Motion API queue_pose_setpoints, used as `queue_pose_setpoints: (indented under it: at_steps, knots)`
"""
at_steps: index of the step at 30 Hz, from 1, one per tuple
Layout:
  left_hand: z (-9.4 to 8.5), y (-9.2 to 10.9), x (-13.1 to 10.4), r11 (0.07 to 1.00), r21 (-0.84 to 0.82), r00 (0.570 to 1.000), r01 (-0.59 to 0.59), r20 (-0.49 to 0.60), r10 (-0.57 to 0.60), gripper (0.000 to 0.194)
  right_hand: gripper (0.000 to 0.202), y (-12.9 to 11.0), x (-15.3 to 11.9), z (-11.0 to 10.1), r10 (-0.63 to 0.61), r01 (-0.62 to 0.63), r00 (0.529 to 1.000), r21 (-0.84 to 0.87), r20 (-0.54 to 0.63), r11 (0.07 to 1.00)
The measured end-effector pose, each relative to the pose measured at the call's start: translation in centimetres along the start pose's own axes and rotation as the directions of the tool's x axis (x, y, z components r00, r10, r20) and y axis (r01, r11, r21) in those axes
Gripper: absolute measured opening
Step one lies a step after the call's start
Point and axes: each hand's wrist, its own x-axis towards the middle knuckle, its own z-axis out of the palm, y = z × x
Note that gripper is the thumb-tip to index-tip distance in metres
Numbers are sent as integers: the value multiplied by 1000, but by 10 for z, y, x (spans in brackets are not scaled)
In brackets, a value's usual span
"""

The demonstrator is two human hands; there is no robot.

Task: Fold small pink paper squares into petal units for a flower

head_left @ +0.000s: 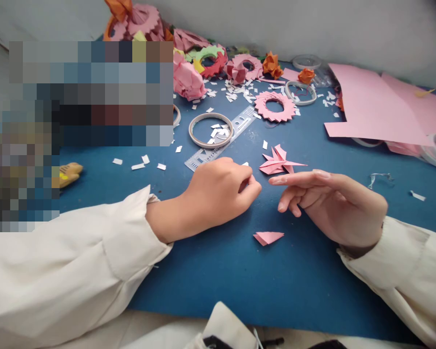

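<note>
My left hand (221,194) is closed over the blue tabletop, its thumb and fingers curled together. A white speck shows at its knuckles; whether the fingers pinch it, I cannot tell. Facing it, my right hand (334,201) is open, with the index finger stretched out and the others loosely bent. Just beyond that fingertip lies a cluster of folded pink paper pieces (278,162) with pointed ends. Nearer to me, a single folded pink paper piece (268,238) rests on the table, apart from both hands.
A clear plastic ruler (241,127) and a tape roll (211,145) lie beyond my left hand. Farther back are a pink folded-paper ring (275,118), scattered white scraps and orange paper flowers (272,65). Pink paper sheets (378,106) lie at the right. A blurred area covers the upper left.
</note>
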Motion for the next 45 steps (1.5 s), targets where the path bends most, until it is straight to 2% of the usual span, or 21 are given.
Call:
queue_pose_setpoints:
  at_steps: [2,5,8,11,15,18,26,30,41,45]
  knots:
    - [-1,0,2,999,-24,999,36,6,-36,26,40,-1,0,0,2,-3,1000,-10,-8,1000]
    - [-6,1,3,976,-216,999,1,-32,-8,12,39,-2,-1,0,13,-13,1000,-23,-8,1000]
    - [-9,4,3,890,-449,997,-80,-45,67,18,38,-2,-1,0,19,-18,1000,-34,7,999]
    - [-10,5,3,833,-542,994,-111,-61,93,17,37,-2,0,0,21,-21,1000,-32,11,999]
    - [-9,5,4,842,-517,984,-154,-160,81,10,33,0,0,-1,23,-22,1000,-24,6,999]
    - [-8,4,4,846,-506,979,-167,-189,80,8,31,1,0,-2,6,-6,1000,-15,13,1000]
    - [-8,3,4,836,-526,983,-155,-168,76,10,30,1,0,-2,-14,14,1000,-30,4,999]
    - [-10,4,4,824,-544,984,-159,-151,90,14,29,0,1,-1,21,-22,1000,-56,-6,998]
    - [-12,6,5,831,-535,982,-152,-179,64,5,29,2,-1,-1,-24,24,999,-3,26,1000]
    - [-12,6,5,824,-547,983,-145,-176,55,6,28,3,0,-1,0,0,1000,-21,13,1000]
